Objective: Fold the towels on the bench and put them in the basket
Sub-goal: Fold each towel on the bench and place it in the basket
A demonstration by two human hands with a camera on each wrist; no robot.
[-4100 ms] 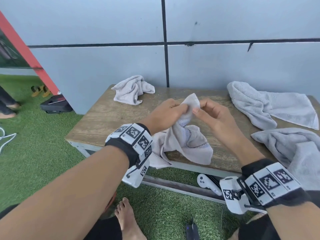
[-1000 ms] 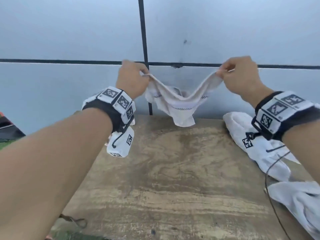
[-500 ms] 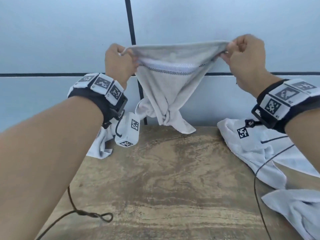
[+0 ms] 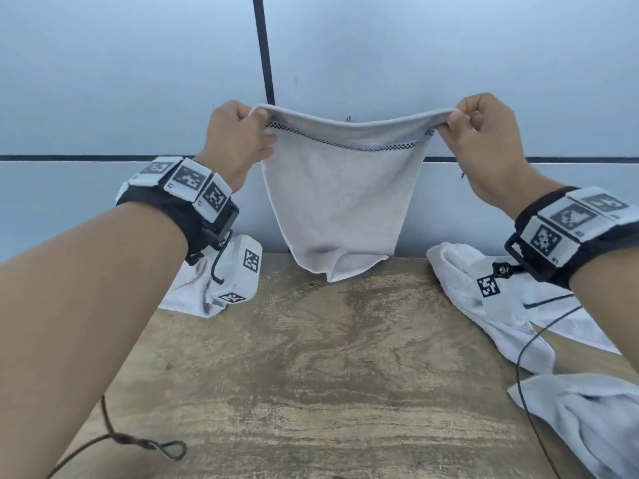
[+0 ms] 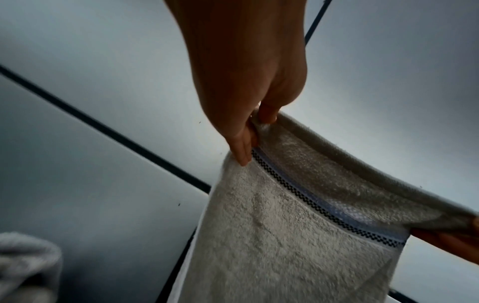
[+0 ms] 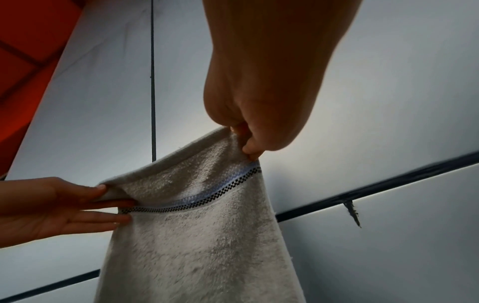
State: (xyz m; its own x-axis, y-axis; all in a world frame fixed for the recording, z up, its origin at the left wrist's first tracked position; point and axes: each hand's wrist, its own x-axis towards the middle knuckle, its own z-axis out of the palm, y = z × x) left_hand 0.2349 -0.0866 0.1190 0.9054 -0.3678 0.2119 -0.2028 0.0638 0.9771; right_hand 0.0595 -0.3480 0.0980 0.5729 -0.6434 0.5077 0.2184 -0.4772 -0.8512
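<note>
Pinching the upper corners, the left hand and right hand have their fingers clamped on a small off-white terry towel with a checked border, hanging above the worn wooden desk. Keeping the top edge taut and level should lay it flat for folding; 3 crumpled white towels wait.
</note>
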